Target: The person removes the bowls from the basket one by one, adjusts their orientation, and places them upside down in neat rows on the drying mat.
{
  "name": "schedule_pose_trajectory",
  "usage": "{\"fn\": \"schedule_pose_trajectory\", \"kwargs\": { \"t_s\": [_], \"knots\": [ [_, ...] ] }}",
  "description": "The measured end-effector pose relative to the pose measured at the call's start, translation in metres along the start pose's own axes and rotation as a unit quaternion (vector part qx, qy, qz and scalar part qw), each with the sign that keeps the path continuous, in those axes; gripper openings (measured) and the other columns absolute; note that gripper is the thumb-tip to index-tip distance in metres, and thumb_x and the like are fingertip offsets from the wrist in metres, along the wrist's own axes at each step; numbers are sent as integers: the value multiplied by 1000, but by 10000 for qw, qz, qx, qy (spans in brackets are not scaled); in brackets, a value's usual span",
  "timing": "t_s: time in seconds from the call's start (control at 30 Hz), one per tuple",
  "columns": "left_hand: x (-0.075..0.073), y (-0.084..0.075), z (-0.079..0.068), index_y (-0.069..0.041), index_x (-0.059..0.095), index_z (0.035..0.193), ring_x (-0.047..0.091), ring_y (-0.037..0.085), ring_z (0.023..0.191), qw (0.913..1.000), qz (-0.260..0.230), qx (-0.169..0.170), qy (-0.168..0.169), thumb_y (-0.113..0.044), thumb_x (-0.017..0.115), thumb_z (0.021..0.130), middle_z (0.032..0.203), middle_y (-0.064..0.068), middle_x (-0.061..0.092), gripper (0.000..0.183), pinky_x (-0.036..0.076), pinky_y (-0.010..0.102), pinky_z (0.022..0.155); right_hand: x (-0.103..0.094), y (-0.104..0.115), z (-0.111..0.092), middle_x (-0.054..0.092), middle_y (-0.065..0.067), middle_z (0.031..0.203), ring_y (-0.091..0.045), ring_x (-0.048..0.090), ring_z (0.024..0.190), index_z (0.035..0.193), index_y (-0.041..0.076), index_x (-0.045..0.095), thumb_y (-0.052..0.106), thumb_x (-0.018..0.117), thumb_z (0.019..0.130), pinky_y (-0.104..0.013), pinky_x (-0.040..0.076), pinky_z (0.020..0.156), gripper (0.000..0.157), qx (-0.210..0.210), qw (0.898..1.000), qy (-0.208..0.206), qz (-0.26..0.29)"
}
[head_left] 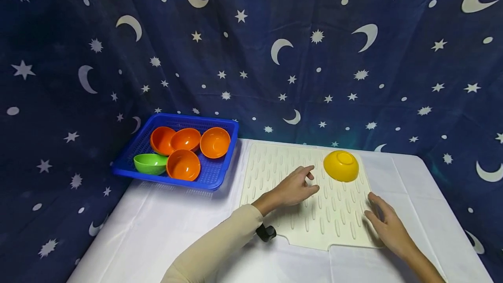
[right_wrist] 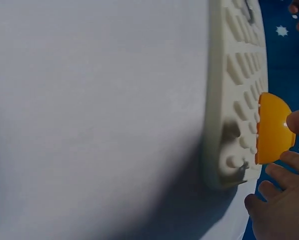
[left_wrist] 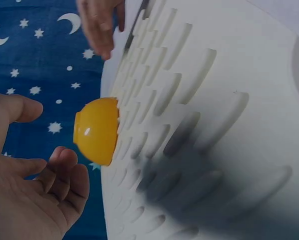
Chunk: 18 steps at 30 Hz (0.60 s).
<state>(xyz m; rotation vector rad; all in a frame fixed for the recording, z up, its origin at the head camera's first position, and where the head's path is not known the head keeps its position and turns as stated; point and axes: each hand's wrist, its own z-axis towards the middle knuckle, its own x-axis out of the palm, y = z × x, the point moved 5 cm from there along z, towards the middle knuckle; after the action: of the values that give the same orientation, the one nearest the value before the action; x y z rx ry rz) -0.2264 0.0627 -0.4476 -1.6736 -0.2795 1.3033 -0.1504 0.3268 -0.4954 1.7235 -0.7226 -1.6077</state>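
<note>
A yellow bowl (head_left: 341, 167) lies upside down near the far right corner of a cream ridged mat (head_left: 314, 213). Over the middle of the mat, left of the bowl, is my left hand (head_left: 296, 187), thumb and forefinger apart and nothing held. My right hand (head_left: 388, 226) hovers by the mat's right edge, nearer to me than the bowl, with its fingers loosely bent and bare. In the left wrist view, the bowl (left_wrist: 98, 131) shows beyond the spread thumb and fingers, untouched. The right wrist view has the bowl (right_wrist: 273, 129) partly overlapped by that hand's fingers.
At the left on the white cloth (head_left: 129, 230) stands a blue plastic basket (head_left: 225, 160). Inside it are several orange bowls (head_left: 183, 165) and one green bowl (head_left: 150, 163). A dark curtain (head_left: 251, 56) with moons and stars hangs behind the table and along its left side.
</note>
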Motion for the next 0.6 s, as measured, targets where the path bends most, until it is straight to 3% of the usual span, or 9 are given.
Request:
{"fn": "schedule_pose_trajectory", "kwargs": {
  "t_s": [0.23,0.47,0.6],
  "knots": [
    [-20,2,-19,-3,39,154,57,8,98,9999,10,143,-78,-30,59,100,120,-1,56,63,47,20,80,3,-11,-17,8,-38,158,-62,-1,141,151,-17,22,32,51,107,-76,4,107,71,290,9975,97,-641],
    [-44,4,-39,-1,40,153,57,14,107,9996,-39,213,-186,-30,62,100,122,1,56,63,47,22,86,12,-26,-30,-5,-45,153,-63,-13,138,152,-18,-6,43,47,106,-76,-2,106,92,735,9927,431,-850],
    [-62,5,-51,-1,40,153,56,20,113,9994,-145,208,-237,-27,63,100,126,6,56,63,49,25,89,14,-30,-34,-3,-48,150,-65,-11,138,150,-20,-7,47,47,105,-75,-6,106,97,693,9912,390,-1055]
  ]
}}
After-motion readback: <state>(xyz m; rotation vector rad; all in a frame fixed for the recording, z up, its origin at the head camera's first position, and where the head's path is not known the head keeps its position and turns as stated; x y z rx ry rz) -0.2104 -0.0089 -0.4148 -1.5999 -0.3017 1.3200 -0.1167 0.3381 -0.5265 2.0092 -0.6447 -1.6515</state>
